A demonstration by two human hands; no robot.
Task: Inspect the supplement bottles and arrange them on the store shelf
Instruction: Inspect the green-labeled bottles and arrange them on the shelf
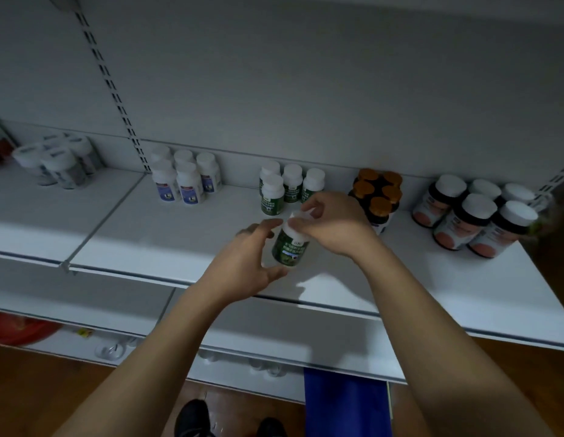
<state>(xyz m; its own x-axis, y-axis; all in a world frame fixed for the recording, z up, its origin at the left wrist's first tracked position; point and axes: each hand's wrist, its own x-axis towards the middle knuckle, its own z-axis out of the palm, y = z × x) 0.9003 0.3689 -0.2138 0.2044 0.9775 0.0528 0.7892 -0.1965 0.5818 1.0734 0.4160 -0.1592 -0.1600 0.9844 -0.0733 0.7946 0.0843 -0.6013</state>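
Observation:
A green-labelled supplement bottle (289, 244) with a white cap is held just above the white shelf (167, 234), tilted slightly. My left hand (249, 263) grips its body from the left and below. My right hand (331, 223) curls over its white cap from the right. Behind it, against the back panel, stands a group of matching green-labelled bottles (287, 187).
Other groups stand along the back: purple-labelled bottles (186, 178), orange-capped dark bottles (378, 197), pink-labelled dark bottles (476, 216), and clear white-capped jars (56, 162) at the left. Lower shelves (274, 335), a blue object (347, 402) and a wooden floor lie below.

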